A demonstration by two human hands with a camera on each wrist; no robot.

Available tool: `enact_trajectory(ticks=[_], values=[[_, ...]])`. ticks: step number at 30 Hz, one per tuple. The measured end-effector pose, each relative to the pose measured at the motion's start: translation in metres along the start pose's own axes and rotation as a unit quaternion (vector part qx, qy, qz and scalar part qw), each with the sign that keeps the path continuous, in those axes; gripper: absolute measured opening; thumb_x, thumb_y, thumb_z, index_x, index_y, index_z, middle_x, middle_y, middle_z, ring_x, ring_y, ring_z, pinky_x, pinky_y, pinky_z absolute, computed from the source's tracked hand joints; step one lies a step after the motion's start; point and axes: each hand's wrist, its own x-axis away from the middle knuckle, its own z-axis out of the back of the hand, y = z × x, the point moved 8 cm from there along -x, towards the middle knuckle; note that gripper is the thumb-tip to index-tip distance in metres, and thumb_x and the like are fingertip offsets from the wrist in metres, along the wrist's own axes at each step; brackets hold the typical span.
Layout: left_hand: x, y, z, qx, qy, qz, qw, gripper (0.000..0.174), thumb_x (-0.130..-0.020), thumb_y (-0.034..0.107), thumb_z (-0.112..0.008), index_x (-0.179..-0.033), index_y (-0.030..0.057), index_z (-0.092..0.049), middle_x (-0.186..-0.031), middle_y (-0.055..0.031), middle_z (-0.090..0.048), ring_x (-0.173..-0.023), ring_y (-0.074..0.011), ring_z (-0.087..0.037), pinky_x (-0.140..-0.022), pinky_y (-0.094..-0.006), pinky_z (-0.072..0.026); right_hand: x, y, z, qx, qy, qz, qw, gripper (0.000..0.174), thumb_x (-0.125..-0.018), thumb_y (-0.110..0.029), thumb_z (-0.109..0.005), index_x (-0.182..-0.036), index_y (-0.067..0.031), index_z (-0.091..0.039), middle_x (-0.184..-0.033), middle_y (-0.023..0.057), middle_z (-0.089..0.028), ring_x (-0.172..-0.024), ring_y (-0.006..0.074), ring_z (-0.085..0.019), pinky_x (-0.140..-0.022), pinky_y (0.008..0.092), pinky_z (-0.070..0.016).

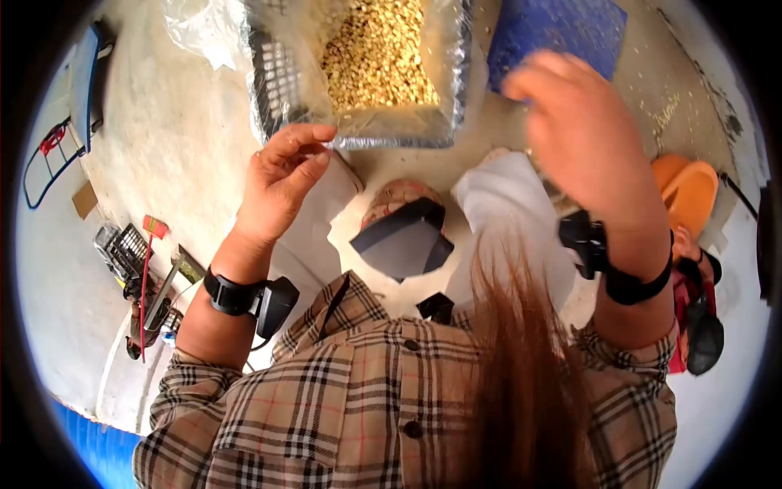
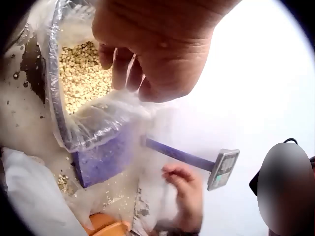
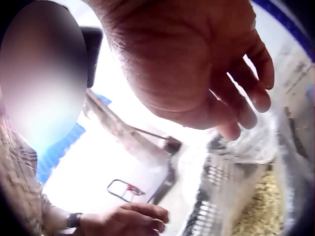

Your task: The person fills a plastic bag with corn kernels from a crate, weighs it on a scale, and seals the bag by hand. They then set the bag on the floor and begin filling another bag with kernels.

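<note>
A black plastic crate (image 1: pixel 273 81) lined with a clear plastic bag (image 2: pixel 113 105) holds many small pale-yellow kernel-like pieces (image 1: pixel 379 57). My left hand (image 1: pixel 281 179) hovers by the crate's near left corner, fingers loosely bent and nothing in them. To the right of the crate, my right hand (image 1: pixel 582 134) is raised and blurred, overlapping the blue scale platform (image 1: pixel 562 33) in the head view. Its fingers (image 3: pixel 241 98) hang loosely bent in the right wrist view, with nothing between them. A post with a grey display (image 2: pixel 224 169) rises from the platform in the left wrist view.
An orange plastic item (image 1: pixel 688 191) lies at the right, near another person's hand (image 1: pixel 688 244). Loose pieces (image 1: pixel 666 114) are scattered on the floor. A blue-topped trolley-like object (image 1: pixel 84 85) and a red-handled tool (image 1: pixel 147 285) are at the left.
</note>
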Motion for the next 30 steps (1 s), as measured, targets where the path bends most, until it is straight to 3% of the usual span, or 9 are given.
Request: enact_trajectory(ticks=[3,6,7,9,13,22,24,27,30], values=[[-0.023,-0.040,0.024,0.023,0.039,-0.013,0.999,0.022,-0.081,0.003,-0.053,-0.102,0.0008,-0.057,-0.103,-0.0031,-0.054,-0.091,-0.0116,-0.052,-0.078,-0.0263,-0.0424,-0.055,-0.066,-0.023,-0.013,0.041,0.134,0.990,0.008,-0.063,-0.010,-0.053,-0.070,-0.0054,-0.053,-0.068,0.0101,-0.050,-0.071,0.0291,-0.051,-0.061,0.0372,-0.0417],[-0.034,-0.046,0.036,-0.151,0.172,0.026,0.973,0.019,-0.079,-0.002,-0.049,-0.094,0.0031,-0.059,-0.096,-0.0025,-0.053,-0.082,-0.0072,-0.048,-0.072,-0.0199,-0.0388,-0.069,-0.118,-0.052,0.032,-0.001,0.219,0.975,0.009,-0.064,-0.010,-0.053,-0.070,-0.0048,-0.054,-0.069,0.0104,-0.051,-0.071,0.0288,-0.051,-0.061,0.0370,-0.0420],[-0.041,-0.050,0.036,-0.125,0.173,-0.045,0.976,0.018,-0.079,-0.003,-0.049,-0.093,0.0021,-0.059,-0.096,-0.0025,-0.052,-0.080,-0.0072,-0.047,-0.071,-0.0194,-0.0379,-0.068,-0.126,-0.060,0.050,-0.016,0.231,0.972,0.009,-0.064,-0.010,-0.053,-0.070,-0.0046,-0.055,-0.069,0.0106,-0.051,-0.071,0.0287,-0.051,-0.060,0.0369,-0.0421],[-0.048,-0.052,0.037,-0.135,0.172,-0.136,0.966,0.021,-0.078,-0.004,-0.048,-0.094,0.0005,-0.059,-0.097,-0.0031,-0.052,-0.080,-0.0074,-0.045,-0.071,-0.0188,-0.0369,-0.064,-0.130,-0.071,0.082,-0.038,0.239,0.967,0.010,-0.064,-0.010,-0.053,-0.071,-0.0042,-0.055,-0.070,0.0108,-0.052,-0.071,0.0285,-0.052,-0.060,0.0367,-0.0422],[-0.061,-0.061,0.038,-0.142,0.188,-0.172,0.956,0.022,-0.072,-0.003,-0.053,-0.091,0.0042,-0.062,-0.095,-0.0091,-0.058,-0.091,-0.0200,-0.052,-0.083,-0.0280,-0.0393,-0.057,-0.137,-0.087,0.125,-0.064,0.251,0.958,0.011,-0.064,-0.010,-0.054,-0.072,-0.0034,-0.057,-0.070,0.0113,-0.053,-0.072,0.0281,-0.052,-0.060,0.0363,-0.0426],[-0.074,-0.043,0.036,-0.225,0.199,-0.278,0.912,0.027,-0.068,0.000,-0.056,-0.093,0.0070,-0.063,-0.097,-0.0098,-0.058,-0.095,-0.0253,-0.051,-0.086,-0.0337,-0.0385,-0.022,-0.157,-0.113,0.234,-0.071,0.267,0.932,0.014,-0.064,-0.010,-0.054,-0.073,-0.0016,-0.060,-0.072,0.0123,-0.055,-0.072,0.0272,-0.054,-0.059,0.0355,-0.0434],[-0.073,-0.032,0.024,-0.212,0.191,-0.272,0.919,0.027,-0.068,0.000,-0.056,-0.092,0.0078,-0.064,-0.097,-0.0096,-0.059,-0.096,-0.0246,-0.051,-0.084,-0.0345,-0.0397,-0.017,-0.151,-0.117,0.249,-0.074,0.254,0.932,0.015,-0.064,-0.010,-0.054,-0.074,-0.0012,-0.061,-0.072,0.0125,-0.056,-0.072,0.0270,-0.054,-0.059,0.0353,-0.0435],[-0.066,-0.019,0.017,-0.270,0.227,-0.314,0.882,0.027,-0.067,0.001,-0.055,-0.092,0.0083,-0.063,-0.096,-0.0101,-0.059,-0.095,-0.0272,-0.051,-0.084,-0.0347,-0.0398,-0.002,-0.163,-0.113,0.281,-0.055,0.240,0.927,0.016,-0.064,-0.010,-0.054,-0.074,-0.0006,-0.062,-0.073,0.0129,-0.057,-0.072,0.0266,-0.055,-0.058,0.0350,-0.0438],[-0.064,-0.020,0.002,-0.279,0.209,-0.364,0.864,0.029,-0.065,0.005,-0.059,-0.093,0.0096,-0.063,-0.096,-0.0104,-0.058,-0.094,-0.0289,-0.051,-0.084,-0.0354,-0.0400,0.006,-0.159,-0.098,0.311,-0.078,0.199,0.926,0.017,-0.064,-0.010,-0.055,-0.075,0.0000,-0.063,-0.073,0.0132,-0.058,-0.072,0.0263,-0.055,-0.058,0.0347,-0.0441]])
